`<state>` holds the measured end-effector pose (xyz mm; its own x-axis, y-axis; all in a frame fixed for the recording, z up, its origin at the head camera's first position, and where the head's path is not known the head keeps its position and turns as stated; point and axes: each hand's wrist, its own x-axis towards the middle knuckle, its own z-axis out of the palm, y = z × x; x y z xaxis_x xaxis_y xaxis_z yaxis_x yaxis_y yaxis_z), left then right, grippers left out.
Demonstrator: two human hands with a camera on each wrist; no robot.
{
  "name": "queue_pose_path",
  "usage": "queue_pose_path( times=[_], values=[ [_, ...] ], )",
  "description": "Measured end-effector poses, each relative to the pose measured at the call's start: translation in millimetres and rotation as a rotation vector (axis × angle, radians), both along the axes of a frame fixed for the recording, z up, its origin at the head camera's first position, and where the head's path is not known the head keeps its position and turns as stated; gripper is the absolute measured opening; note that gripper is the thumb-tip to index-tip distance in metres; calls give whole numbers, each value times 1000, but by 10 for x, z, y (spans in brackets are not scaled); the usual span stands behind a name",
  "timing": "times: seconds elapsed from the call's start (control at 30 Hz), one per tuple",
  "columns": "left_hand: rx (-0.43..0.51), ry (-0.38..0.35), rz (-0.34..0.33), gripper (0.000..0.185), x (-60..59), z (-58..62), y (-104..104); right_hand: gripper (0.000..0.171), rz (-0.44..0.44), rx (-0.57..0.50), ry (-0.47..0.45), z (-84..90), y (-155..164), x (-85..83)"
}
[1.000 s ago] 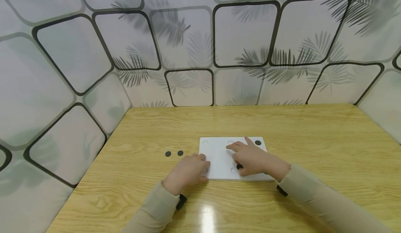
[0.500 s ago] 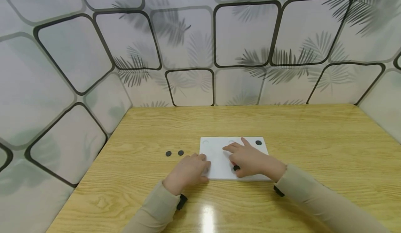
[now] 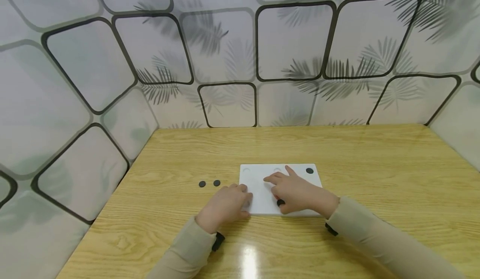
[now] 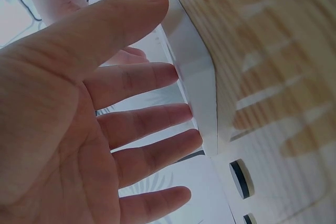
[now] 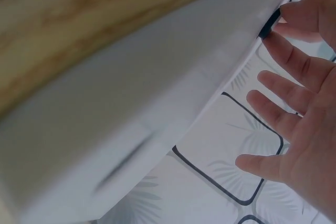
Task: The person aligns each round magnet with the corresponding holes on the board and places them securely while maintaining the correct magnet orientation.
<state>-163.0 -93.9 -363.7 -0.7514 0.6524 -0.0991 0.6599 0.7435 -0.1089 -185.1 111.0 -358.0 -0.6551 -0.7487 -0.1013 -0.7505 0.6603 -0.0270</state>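
A white board point(image 3: 260, 185) with shallow round recesses lies on the wooden table. Over its front middle, my right hand point(image 3: 294, 192) pinches a black disc point(image 3: 280, 203) between thumb and index finger, the other fingers spread. The right wrist view shows this disc point(image 5: 270, 23) tilted at the board's surface. My left hand point(image 3: 226, 204) touches the board's left edge with extended fingers, and in the left wrist view its fingertips point(image 4: 184, 113) are right at that edge. Another black disc point(image 3: 309, 170) sits at the board's far right corner. The right hand hides the board's front right part.
Two loose black discs, one point(image 3: 202, 184) left of the other point(image 3: 216, 183), lie on the table point(image 3: 180, 220) beyond the left hand. A patterned wall covering point(image 3: 225, 62) rises behind the table and along its left side.
The right hand has shifted a little to the left across the board with the pinched disc, which now overlaps the front middle recess. The left hand and loose discs have stayed put.
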Motion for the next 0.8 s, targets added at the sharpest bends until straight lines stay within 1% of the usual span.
queue_pose_path(
  times=[0.13,0.53,0.8],
  values=[
    [-4,5,-2,34,4,3,6,25,1,6,0,4,-1,8],
    [-5,-22,20,34,-1,2,15,24,-13,12,-8,-10,-6,7],
    [-9,-14,17,34,5,-4,15,24,-10,0,-2,-16,-1,15]
  ],
)
